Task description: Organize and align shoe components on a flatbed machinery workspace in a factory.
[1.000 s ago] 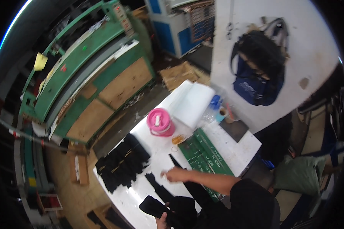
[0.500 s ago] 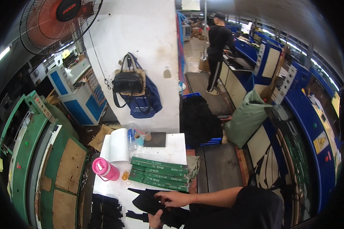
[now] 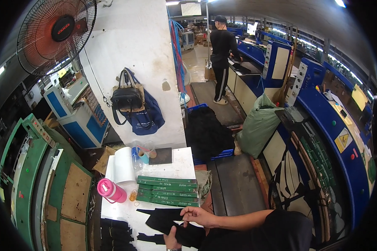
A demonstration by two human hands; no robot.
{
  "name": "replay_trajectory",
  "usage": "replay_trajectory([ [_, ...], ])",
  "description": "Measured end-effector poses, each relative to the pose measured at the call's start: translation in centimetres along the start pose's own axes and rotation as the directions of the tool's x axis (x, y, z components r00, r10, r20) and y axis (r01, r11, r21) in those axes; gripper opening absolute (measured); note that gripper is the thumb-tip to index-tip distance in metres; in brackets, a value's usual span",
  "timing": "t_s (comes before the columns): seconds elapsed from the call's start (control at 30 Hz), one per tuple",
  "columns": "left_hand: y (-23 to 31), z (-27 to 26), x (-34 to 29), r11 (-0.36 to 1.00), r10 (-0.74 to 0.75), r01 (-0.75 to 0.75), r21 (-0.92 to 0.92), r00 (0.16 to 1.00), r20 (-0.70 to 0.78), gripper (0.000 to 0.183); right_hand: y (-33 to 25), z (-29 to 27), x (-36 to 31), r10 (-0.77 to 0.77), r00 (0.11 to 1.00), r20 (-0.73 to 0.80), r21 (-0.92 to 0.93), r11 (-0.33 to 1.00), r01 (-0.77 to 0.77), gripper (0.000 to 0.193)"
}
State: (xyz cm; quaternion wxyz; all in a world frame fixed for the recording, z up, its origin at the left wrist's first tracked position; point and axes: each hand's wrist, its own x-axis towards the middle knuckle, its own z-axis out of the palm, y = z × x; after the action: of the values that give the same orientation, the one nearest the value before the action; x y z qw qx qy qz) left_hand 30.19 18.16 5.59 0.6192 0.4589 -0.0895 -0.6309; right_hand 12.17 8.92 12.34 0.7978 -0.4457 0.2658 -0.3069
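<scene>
Black cut fabric pieces (image 3: 165, 219) lie stacked on the white table in front of me. At the stack's near edge is my left hand (image 3: 171, 240), thumb up, its fingers closed on the fabric and partly hidden by it. Just above the cloth, my right hand (image 3: 198, 216) has its fingers curled together in a pinch; whatever is between the fingertips is too small to make out. To the left, bundled black pieces (image 3: 115, 235) are tied with thin bands. Several yellowish rubber bands (image 3: 132, 195) rest beside the pink bottle.
Beyond the fabric lie green marked strips (image 3: 167, 191) on the white table (image 3: 184, 167). A pink bottle (image 3: 112, 191), an open paper pad (image 3: 124, 165), clear cups and a dark plate (image 3: 161, 155) stand around them. A blue crate of black cloth (image 3: 209, 131) and a co-worker (image 3: 224, 56) are farther off.
My right hand has lifted slightly off the fabric, and its fingers have drawn together. My left hand stays at the near edge of the stack. The whole view has shifted a little.
</scene>
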Motion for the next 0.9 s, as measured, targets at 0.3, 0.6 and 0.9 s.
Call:
replay_trajectory([
  [0.3,5.3,-1.6,-1.2,0.536,0.161,-0.308,0.786,0.951,0.263,0.031,-10.6,0.7,9.1,0.4,0.807,0.435,-0.117,0.914,-0.389,0.084],
  [0.6,7.3,-2.7,-3.6,0.937,0.153,-0.087,0.339,0.973,-0.173,0.05,-10.7,4.7,4.6,-0.144,0.726,0.672,-0.257,0.875,0.411,0.027],
  [0.9,6.3,-4.2,-7.8,0.919,0.388,-0.301,-0.253,0.799,0.46,0.07,-5.5,1.2,4.4,0.072,0.916,0.396,0.544,0.785,-0.297,0.117],
])
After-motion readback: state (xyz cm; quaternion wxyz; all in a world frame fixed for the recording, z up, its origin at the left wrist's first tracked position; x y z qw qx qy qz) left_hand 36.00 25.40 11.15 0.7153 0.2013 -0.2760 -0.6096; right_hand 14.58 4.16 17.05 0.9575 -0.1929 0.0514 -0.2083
